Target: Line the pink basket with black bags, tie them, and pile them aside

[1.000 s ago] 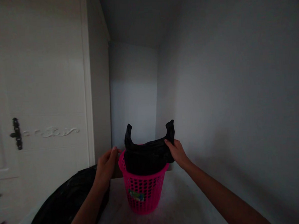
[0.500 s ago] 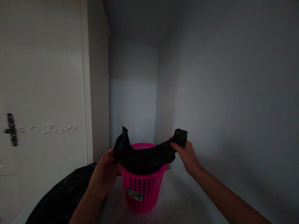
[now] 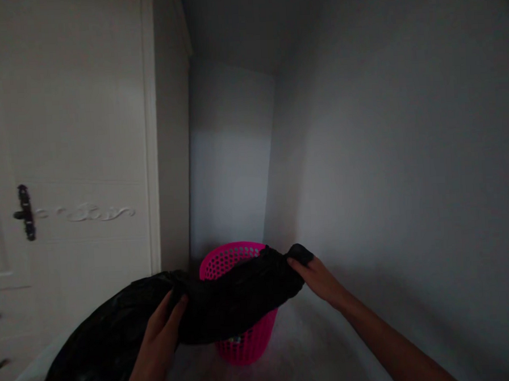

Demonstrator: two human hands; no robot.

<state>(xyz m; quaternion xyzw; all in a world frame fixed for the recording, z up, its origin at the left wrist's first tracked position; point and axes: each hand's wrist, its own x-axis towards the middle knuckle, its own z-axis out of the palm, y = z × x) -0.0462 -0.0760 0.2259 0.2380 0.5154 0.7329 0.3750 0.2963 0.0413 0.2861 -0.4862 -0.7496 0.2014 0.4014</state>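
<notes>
A black plastic bag [image 3: 243,293] is stretched sideways between my two hands, in front of a pink perforated basket [image 3: 250,350]. My left hand [image 3: 165,326] pinches the bag's left end, low and left of the basket. Gripped in my right hand [image 3: 316,275] is the bag's right end, just beyond the basket's right rim. The bag hides the front rim and much of the basket's front wall. The basket stands upright on a pale surface, and part of its inner back wall shows. A colourful label peeks out under the bag.
A big dark bulging bag [image 3: 100,335] lies at the lower left, behind my left forearm. Further left stands a white wardrobe [image 3: 85,137] with a dark handle [image 3: 25,214]. A grey wall [image 3: 384,149] runs along the right side.
My left hand has moved left and down, off the basket's rim, drawing the black bag with it. The bag now hangs before the basket. My right hand has dropped slightly.
</notes>
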